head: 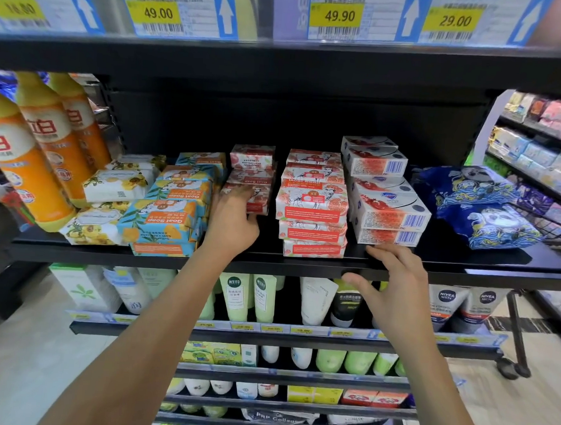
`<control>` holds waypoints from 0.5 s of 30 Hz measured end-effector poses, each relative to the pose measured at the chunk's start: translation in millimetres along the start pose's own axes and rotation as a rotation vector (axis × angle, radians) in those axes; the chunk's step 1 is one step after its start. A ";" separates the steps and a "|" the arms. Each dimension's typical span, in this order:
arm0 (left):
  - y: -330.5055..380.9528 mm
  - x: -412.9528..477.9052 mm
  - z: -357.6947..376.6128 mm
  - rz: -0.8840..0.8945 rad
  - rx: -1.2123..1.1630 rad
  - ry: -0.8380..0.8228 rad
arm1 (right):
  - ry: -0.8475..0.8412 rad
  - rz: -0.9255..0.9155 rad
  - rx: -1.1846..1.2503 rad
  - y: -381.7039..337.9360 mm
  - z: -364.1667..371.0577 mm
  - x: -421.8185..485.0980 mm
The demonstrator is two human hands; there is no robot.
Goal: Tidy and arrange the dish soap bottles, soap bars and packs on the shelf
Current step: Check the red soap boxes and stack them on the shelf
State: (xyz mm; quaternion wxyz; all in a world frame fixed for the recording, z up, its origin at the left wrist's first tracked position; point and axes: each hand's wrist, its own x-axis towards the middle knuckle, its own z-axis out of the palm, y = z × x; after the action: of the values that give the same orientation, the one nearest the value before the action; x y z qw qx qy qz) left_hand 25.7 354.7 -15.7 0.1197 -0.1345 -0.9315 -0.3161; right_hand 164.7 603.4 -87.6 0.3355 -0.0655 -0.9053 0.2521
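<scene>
Already the left hand [236, 216] has its grip curled on the small red soap stack [250, 181], just left of the pomegranate stack [312, 207]; the right hand [389, 284] hovers spread at the shelf [171, 261] lip.

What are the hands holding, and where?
Left hand grips the small red soap box by its lower front corner. Right hand holds nothing, fingers spread at the shelf edge.

3 orange dish soap bottles [29, 161] upper left, 2 blue packs [479, 208] right of centre, 4 white boxed soaps [382, 192], 2 hands.
</scene>
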 end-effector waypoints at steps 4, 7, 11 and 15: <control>-0.7 -7.9 -3.0 0.041 0.019 -0.003 | 0.002 0.003 0.001 0.2 0.6 0.6; 0.1 -25.0 -5.4 0.079 0.022 -0.002 | 0.003 -0.006 -0.007 0.8 1.2 0.3; 0.2 -49.4 -9.3 0.133 0.054 0.038 | 0.008 -0.014 -0.001 0.0 1.5 -0.6; -1.9 -72.8 -15.3 0.164 0.018 0.115 | 0.005 -0.007 0.006 -1.1 0.3 -1.4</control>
State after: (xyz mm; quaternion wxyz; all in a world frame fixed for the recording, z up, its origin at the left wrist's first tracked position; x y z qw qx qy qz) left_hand 95.3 331.0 -27.4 0.1997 -0.1908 -0.9118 -0.3040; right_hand 165.6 602.0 -88.1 0.3390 -0.0623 -0.9039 0.2533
